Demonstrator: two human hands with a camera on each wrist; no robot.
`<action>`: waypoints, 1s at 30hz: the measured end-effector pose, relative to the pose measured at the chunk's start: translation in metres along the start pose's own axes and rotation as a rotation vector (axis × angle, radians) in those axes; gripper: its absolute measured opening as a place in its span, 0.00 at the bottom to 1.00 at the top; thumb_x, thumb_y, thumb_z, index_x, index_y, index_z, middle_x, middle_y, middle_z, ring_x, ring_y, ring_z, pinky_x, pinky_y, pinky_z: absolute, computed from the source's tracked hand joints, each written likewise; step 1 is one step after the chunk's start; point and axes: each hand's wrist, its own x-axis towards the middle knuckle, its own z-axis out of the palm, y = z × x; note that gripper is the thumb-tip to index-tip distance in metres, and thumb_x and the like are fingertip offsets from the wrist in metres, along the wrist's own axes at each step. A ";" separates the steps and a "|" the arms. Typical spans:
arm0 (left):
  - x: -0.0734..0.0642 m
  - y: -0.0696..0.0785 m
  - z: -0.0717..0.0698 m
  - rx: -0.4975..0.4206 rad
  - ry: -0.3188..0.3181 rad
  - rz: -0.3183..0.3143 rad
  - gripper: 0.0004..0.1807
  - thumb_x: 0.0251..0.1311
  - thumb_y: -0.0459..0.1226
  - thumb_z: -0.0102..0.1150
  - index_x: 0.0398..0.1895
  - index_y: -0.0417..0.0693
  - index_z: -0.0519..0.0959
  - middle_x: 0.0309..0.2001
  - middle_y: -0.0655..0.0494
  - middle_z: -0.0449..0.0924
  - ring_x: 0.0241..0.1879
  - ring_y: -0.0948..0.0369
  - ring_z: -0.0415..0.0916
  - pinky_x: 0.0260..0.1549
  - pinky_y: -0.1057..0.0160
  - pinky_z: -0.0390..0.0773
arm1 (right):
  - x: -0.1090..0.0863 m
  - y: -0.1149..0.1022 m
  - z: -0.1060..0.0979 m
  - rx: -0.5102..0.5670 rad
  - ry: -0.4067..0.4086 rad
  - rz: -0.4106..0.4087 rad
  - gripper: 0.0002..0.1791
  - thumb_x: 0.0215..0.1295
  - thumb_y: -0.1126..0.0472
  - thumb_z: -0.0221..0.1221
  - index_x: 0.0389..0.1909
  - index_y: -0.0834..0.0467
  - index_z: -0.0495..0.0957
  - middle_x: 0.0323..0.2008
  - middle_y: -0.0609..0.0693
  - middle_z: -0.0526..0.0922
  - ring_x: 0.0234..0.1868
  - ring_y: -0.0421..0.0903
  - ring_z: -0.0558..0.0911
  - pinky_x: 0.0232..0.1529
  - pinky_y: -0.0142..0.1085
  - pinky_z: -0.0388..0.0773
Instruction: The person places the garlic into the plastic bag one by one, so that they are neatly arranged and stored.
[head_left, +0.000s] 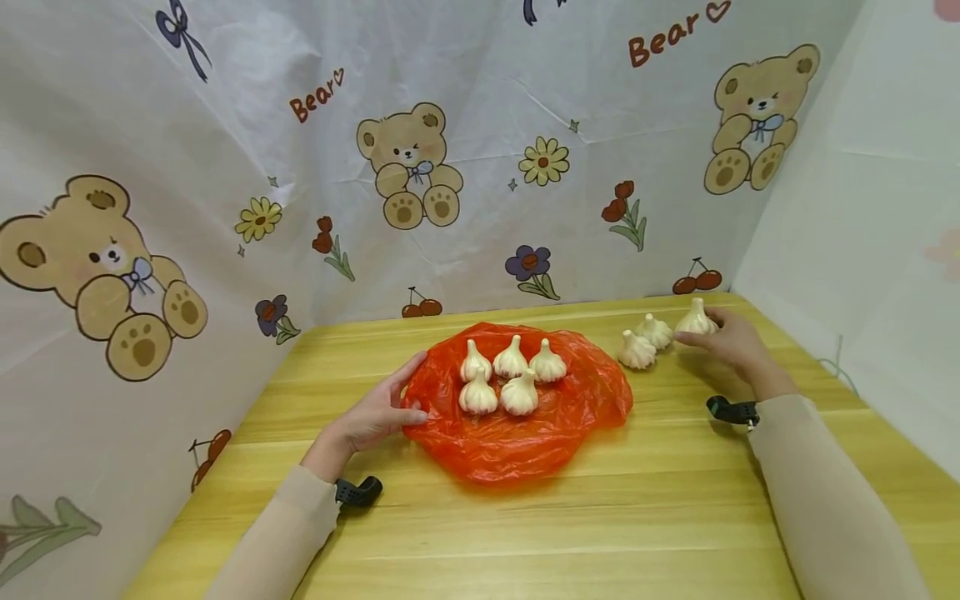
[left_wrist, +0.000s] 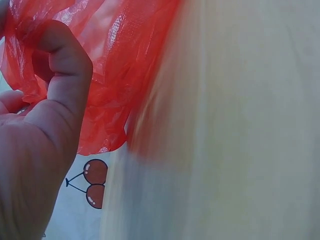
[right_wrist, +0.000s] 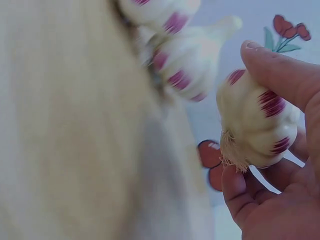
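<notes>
My left hand [head_left: 380,414] grips the left edge of a red plastic bag [head_left: 495,458], thumb on the near side. In the left wrist view the fingers curl into the thin film [left_wrist: 112,60]. Several white garlic bulbs [head_left: 521,393] with purple streaks stand grouped on the bag, stems up. At the right back, my right hand [head_left: 738,342] holds another garlic bulb [right_wrist: 257,120] between thumb and fingers, its root tuft showing in the right wrist view. Two loose garlic bulbs [head_left: 637,350] sit on the table just left of that hand.
The wooden table [head_left: 600,533] meets a white backdrop sheet [head_left: 480,258] printed with bears and flowers at its back and left. A plain white wall [head_left: 885,250] rises along the right side, with a thin cord [head_left: 840,367] near the table's edge.
</notes>
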 end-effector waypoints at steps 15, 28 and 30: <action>0.003 -0.001 0.002 0.004 0.004 -0.006 0.60 0.62 0.23 0.65 0.85 0.66 0.38 0.85 0.54 0.34 0.56 0.58 0.75 0.51 0.58 0.86 | -0.009 -0.048 -0.010 -0.018 0.026 -0.084 0.55 0.67 0.37 0.64 0.78 0.69 0.52 0.71 0.74 0.63 0.67 0.69 0.67 0.61 0.59 0.74; 0.001 0.002 0.001 0.007 0.019 -0.023 0.60 0.62 0.24 0.66 0.85 0.69 0.40 0.85 0.54 0.35 0.69 0.51 0.70 0.54 0.52 0.84 | -0.014 -0.100 0.001 -0.078 -0.071 -0.190 0.39 0.66 0.39 0.67 0.64 0.63 0.68 0.57 0.64 0.78 0.57 0.60 0.78 0.49 0.41 0.82; 0.001 0.002 0.000 0.005 0.020 -0.022 0.60 0.62 0.24 0.66 0.85 0.69 0.40 0.85 0.54 0.35 0.68 0.51 0.71 0.54 0.52 0.85 | -0.013 -0.104 0.005 -0.076 -0.107 -0.204 0.39 0.66 0.40 0.67 0.65 0.63 0.68 0.56 0.63 0.79 0.56 0.58 0.79 0.48 0.39 0.82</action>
